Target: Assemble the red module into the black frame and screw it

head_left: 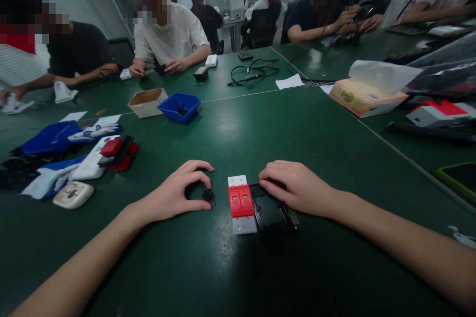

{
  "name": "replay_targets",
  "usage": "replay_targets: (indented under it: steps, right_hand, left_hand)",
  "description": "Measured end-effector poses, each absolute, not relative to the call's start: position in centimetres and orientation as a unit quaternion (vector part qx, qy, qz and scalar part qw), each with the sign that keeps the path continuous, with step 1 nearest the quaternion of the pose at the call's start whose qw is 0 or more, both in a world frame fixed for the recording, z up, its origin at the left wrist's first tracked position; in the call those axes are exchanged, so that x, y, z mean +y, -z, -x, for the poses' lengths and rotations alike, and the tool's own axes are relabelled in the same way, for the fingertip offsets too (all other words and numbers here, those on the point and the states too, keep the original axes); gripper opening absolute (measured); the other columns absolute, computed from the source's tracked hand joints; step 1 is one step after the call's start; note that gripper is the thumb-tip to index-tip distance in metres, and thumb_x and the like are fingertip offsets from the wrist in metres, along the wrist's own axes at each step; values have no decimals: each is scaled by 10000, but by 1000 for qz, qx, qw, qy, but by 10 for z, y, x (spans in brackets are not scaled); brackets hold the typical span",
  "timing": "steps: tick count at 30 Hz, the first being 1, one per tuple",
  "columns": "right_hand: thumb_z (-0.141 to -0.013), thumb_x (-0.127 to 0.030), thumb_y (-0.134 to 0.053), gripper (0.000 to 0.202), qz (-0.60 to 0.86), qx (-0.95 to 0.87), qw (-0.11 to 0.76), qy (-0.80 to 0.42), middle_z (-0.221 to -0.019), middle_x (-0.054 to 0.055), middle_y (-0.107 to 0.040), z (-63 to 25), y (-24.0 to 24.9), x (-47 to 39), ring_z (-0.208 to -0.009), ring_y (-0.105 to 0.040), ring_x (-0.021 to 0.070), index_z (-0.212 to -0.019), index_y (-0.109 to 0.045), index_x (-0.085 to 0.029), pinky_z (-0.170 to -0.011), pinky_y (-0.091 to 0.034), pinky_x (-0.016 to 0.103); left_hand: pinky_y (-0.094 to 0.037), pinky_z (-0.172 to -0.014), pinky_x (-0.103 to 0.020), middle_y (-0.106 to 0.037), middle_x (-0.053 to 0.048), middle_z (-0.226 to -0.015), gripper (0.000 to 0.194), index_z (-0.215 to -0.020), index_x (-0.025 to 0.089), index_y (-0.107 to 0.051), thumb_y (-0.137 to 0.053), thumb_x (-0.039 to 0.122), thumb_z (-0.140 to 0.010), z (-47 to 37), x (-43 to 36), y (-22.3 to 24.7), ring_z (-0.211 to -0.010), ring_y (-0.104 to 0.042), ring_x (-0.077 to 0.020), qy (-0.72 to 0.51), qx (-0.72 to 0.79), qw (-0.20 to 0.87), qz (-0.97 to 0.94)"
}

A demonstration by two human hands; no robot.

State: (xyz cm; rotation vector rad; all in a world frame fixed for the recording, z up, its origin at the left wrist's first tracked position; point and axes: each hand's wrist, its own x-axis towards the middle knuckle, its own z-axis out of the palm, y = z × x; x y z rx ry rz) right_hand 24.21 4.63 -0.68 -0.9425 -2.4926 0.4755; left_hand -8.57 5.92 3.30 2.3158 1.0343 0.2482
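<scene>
On the green table (pixel 223 143) lies a red and white module (pixel 241 201) with two red blocks side by side. Right beside it is a black plastic frame (pixel 270 210), with brass-coloured pieces (pixel 293 218) at its right edge. My right hand (pixel 293 185) rests over the upper right part of this frame, fingers bent, fingertips on its top edge. Left of the module, my left hand (pixel 186 190) curves around a small black part (pixel 208 196), which sits between thumb and fingers; the fingers are curled in a pinch.
Two blue bins (pixel 180 106) (pixel 52 137), a cardboard box (pixel 148 103), gloves, a white earbud case (pixel 73 194) and a red-black device (pixel 118 152) lie left. A tissue box (pixel 366 95) stands right. Cables (pixel 253 72) lie farther back. Several people sit around the tables.
</scene>
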Motion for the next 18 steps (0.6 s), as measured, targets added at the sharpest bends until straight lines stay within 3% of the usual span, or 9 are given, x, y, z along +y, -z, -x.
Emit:
replay_targets:
  steps: [9,18]
  right_hand:
    - [-1054,-259,-472,228,338,-899,221,-167,-900,68,-716,-242,7,46,-828,-662,209,-972,-670,-181,-746,-486,339]
    - [-1057,-261,-468,230,339,-900,215,-167,-905,66,-711,-243,8,46,-836,-661,211,-980,-667,-174,-758,-485,339]
  left_hand:
    - [-494,-1070,-486,-616,-110,-1328,308,-877,199,-648,-829,442,-825,87,59,-16,-1270,-572,-298,-146,379,261,-876]
    - [-513,-1026,-436,-638,-102,-1265,181,-982,204,-676,-724,373,-938,85,58,-19,-1220,-593,-270,-145,340,209,-905]
